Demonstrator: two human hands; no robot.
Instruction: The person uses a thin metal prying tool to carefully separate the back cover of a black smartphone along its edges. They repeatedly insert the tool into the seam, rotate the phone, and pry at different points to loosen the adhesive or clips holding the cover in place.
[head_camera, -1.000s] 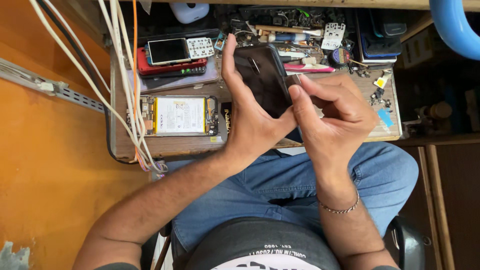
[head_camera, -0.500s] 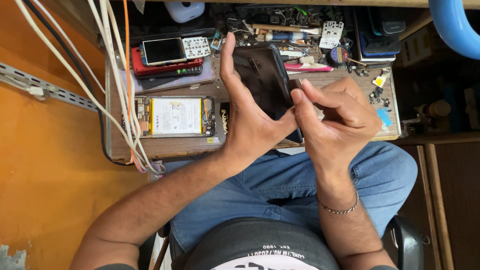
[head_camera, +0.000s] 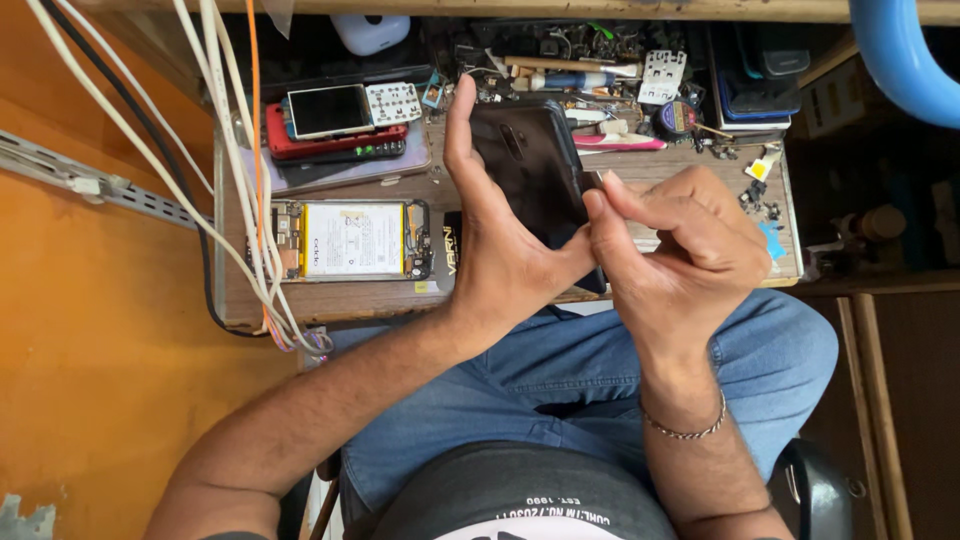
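Two hands meet over a black phone (head_camera: 528, 165), which is held above the front edge of a small wooden table (head_camera: 330, 300) and over the person's lap. The left hand (head_camera: 500, 235) cradles the phone from its left side: the palm sits under the lower part and the thumb runs up along the left edge, so the hand is partly closed around the phone's body. The phone's dark glossy face is turned up toward the camera, its top end pointing away from the person. The right hand (head_camera: 680, 245) is curled tight, fingers bunched together, with the fingertips pressed on the phone's lower right edge; whether a small tool is pinched between them I cannot tell. A thin metal bracelet (head_camera: 685, 428) circles the right wrist.

On the table to the left of the hands lies an opened phone (head_camera: 352, 240) with its pale battery showing. Behind it rests a stack of phones (head_camera: 340, 125), the top one with a lit-looking screen and a white keypad. Small tools and parts (head_camera: 600, 75) crowd the far side of the table. A bundle of white, black and orange cables (head_camera: 235, 170) hangs down across the table's left end, beside an orange wall (head_camera: 90, 350). Blue jeans (head_camera: 560, 375) fill the space below the hands.
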